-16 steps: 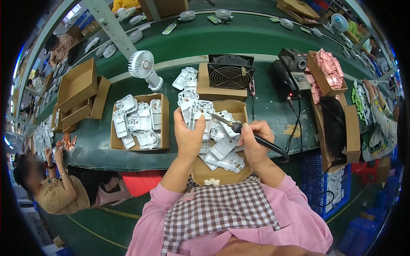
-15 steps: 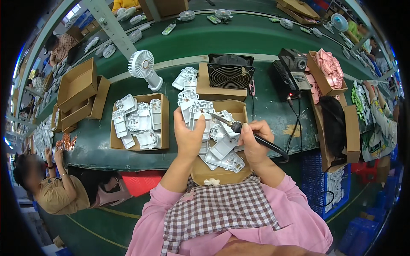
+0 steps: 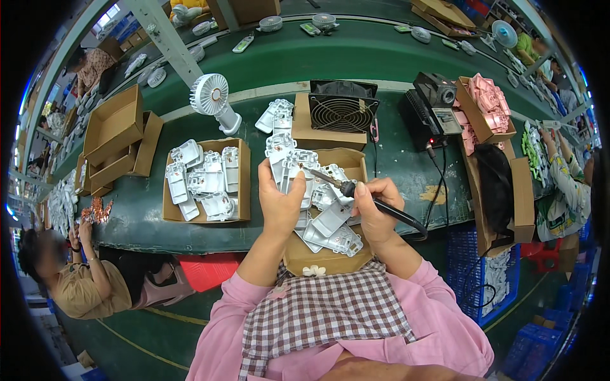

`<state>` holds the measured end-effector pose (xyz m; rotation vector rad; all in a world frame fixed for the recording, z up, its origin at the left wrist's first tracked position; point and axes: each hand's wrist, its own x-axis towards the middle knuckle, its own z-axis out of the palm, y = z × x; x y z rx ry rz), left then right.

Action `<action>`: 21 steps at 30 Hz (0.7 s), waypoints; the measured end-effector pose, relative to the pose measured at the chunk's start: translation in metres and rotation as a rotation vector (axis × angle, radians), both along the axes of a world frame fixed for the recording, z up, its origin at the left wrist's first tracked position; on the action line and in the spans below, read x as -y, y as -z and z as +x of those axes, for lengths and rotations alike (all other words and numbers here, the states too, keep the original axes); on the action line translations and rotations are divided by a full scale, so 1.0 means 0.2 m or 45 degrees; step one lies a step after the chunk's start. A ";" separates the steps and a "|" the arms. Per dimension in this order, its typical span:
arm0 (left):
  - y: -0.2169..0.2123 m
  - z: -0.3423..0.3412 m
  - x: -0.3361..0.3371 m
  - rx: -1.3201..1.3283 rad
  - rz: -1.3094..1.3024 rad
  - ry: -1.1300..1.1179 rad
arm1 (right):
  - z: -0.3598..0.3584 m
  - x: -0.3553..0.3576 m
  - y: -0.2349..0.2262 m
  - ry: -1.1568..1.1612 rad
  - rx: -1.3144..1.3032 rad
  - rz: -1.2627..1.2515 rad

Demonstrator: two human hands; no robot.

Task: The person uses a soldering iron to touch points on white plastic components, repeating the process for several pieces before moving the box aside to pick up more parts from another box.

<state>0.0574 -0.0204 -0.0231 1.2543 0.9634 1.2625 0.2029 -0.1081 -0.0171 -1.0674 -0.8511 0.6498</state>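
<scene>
My left hand [image 3: 281,202] holds a white plastic housing part [image 3: 298,166] upright over a brown cardboard box [image 3: 348,162] that is full of similar white parts [image 3: 330,225]. My right hand [image 3: 375,213] grips a black-handled soldering iron [image 3: 356,192], whose metal tip touches the held part near its top. The iron's black cable runs off to the right. A checked apron over pink sleeves fills the lower view.
A second box of white parts [image 3: 206,181] lies to the left, with a white handheld fan [image 3: 213,98] behind it. A black grille fan [image 3: 342,111] on a box and a black soldering station [image 3: 432,108] stand beyond. Another person [image 3: 76,279] sits at lower left. Blue crates [image 3: 473,279] are to the right.
</scene>
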 end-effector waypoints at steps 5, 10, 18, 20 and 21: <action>0.01 0.00 0.00 -0.012 0.012 -0.004 | 0.00 -0.01 0.01 -0.003 0.005 -0.003; 0.00 0.00 0.00 -0.020 0.019 -0.012 | 0.00 0.00 0.00 -0.007 -0.015 -0.009; -0.02 0.01 0.01 -0.016 -0.011 0.023 | 0.01 0.00 0.01 -0.017 -0.095 0.049; -0.02 0.00 0.01 -0.026 -0.015 0.026 | 0.01 0.00 0.01 -0.019 -0.073 0.024; -0.02 0.00 0.01 -0.046 -0.022 0.034 | 0.01 0.00 0.01 -0.018 -0.074 0.026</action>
